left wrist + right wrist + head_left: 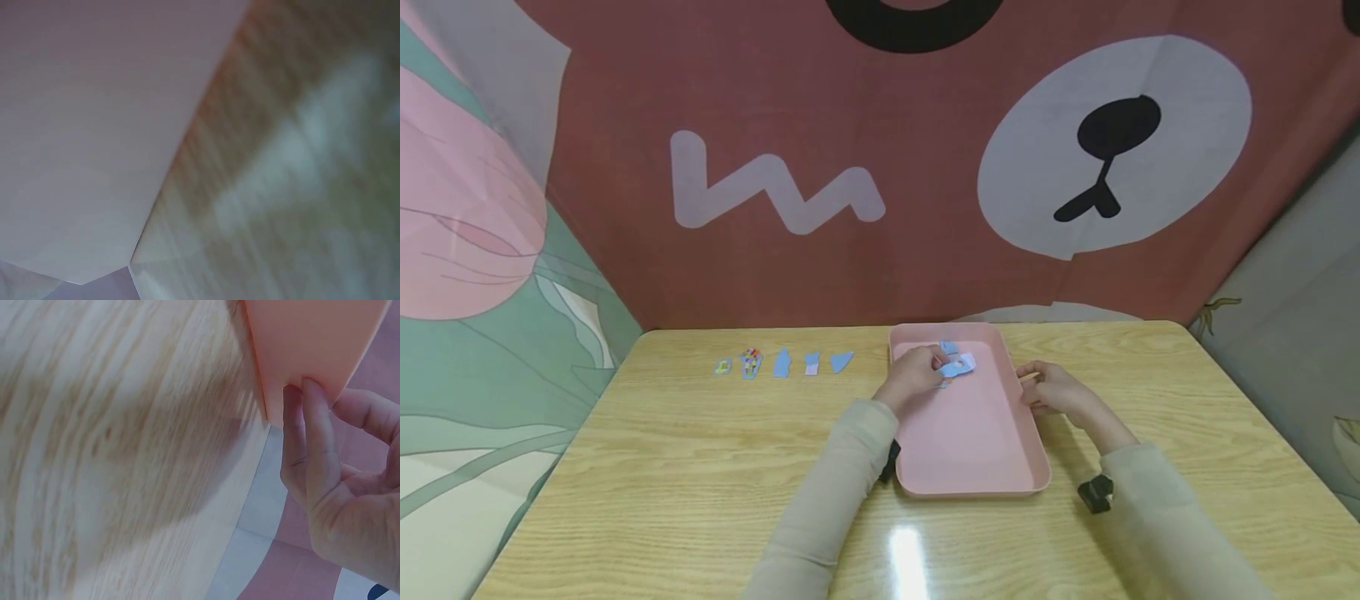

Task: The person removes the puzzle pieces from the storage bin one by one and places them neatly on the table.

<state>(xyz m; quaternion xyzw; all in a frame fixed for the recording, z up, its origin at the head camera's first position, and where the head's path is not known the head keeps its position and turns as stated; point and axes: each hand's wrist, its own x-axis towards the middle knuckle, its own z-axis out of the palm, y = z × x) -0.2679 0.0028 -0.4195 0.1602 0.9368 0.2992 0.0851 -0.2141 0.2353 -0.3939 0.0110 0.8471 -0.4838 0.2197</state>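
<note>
My left hand (916, 373) reaches over the left wall of a pink tray (970, 454). Its fingertips pinch a flat blue-and-white piece (961, 365), which looks like a paper cut-out. Another blue piece (949, 347) lies just beyond it in the tray, and a small part below the fingers is mostly covered. At the tray's right wall, my right hand (1056, 392) grips the rim; in the right wrist view two fingertips press the outer face of the pink wall (312, 344). In the left wrist view neither the hand nor the pieces show.
On the wooden table (700, 483), left of the tray, several flat pieces stand in a row: a small yellowish one (722, 367), a multicoloured one (750, 363), a plain blue one (782, 363), a blue-and-pink one (812, 363) and a blue triangular one (842, 361). A printed cloth (925, 267) hangs behind.
</note>
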